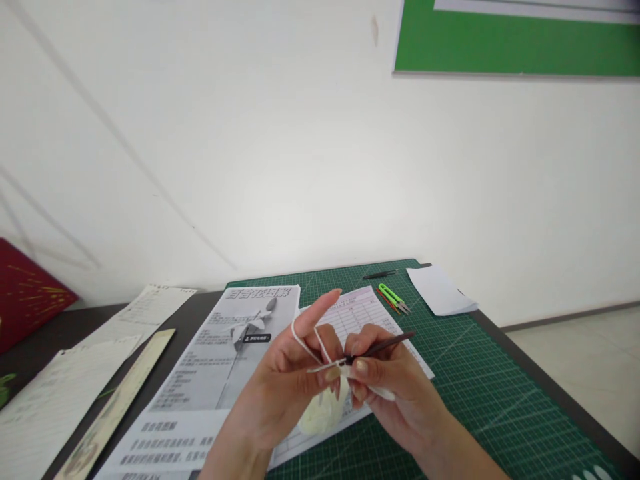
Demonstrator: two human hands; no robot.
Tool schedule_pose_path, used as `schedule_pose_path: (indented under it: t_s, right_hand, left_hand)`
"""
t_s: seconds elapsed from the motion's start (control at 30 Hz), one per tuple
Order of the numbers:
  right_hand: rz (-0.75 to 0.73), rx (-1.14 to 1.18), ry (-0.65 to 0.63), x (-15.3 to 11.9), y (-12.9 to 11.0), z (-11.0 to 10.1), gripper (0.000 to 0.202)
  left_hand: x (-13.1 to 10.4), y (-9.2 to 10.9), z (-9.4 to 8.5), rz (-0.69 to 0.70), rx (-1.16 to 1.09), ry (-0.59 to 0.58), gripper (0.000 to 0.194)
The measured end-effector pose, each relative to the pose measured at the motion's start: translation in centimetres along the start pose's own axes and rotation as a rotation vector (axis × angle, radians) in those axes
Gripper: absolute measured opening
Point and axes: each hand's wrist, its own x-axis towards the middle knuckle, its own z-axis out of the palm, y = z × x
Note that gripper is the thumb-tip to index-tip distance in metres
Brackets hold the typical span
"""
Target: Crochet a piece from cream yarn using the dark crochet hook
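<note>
My left hand [280, 380] is closed in a pinch, thumb and fingers at the working end of white yarn. Its index finger points up, with the yarn strand [321, 344] looped around it. In my right hand [400, 383] is a crochet hook with a dark handle [393, 341], its tip meeting the yarn at my left fingertips. A small white crocheted piece [383, 393] shows beneath my right thumb, partly covered by the fingers. Below both hands a cream-white yarn ball [320, 415] rests on the papers, partly hidden.
A green cutting mat [480, 373] covers the dark table. Green thread snips [393, 297], a dark slim tool [380, 274] and white paper [440, 291] lie behind. Leftward are a printed pattern sheet [200, 373], a ruler [120, 407] and handwritten pages [65, 393]. A chart sheet [360, 313] lies under the hands.
</note>
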Motion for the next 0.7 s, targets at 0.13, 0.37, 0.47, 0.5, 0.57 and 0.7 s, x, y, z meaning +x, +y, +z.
schedule_pose_path:
  t_s: [0.13, 0.37, 0.47, 0.5, 0.57, 0.7]
  right_hand:
    - [-0.041, -0.008, 0.034, 0.0, -0.4, 0.0, 0.018]
    - [-0.036, -0.05, 0.027, -0.1, -0.6, 0.0, 0.019]
    - [-0.048, -0.056, 0.036, -0.1, -0.6, -0.1, 0.019]
    - [-0.047, -0.056, 0.04, -0.1, -0.5, -0.1, 0.019]
    - [-0.05, -0.057, 0.041, -0.1, -0.5, -0.1, 0.018]
    - [-0.062, -0.063, 0.029, -0.1, -0.6, 0.0, 0.018]
  left_hand:
    - [-0.1, 0.5, -0.3, -0.014, 0.02, 0.093, 0.054]
    - [-0.3, 1.3, -0.9, -0.044, 0.175, 0.136, 0.051]
    - [-0.3, 1.8, -0.8, -0.055, 0.239, 0.152, 0.043]
    - [-0.3, 2.0, -0.7, -0.055, 0.249, 0.171, 0.038]
    - [-0.2, 2.4, -0.5, -0.044, 0.245, 0.229, 0.028]
    - [0.3, 2.9, -0.9, -0.003, 0.229, 0.371, 0.024]
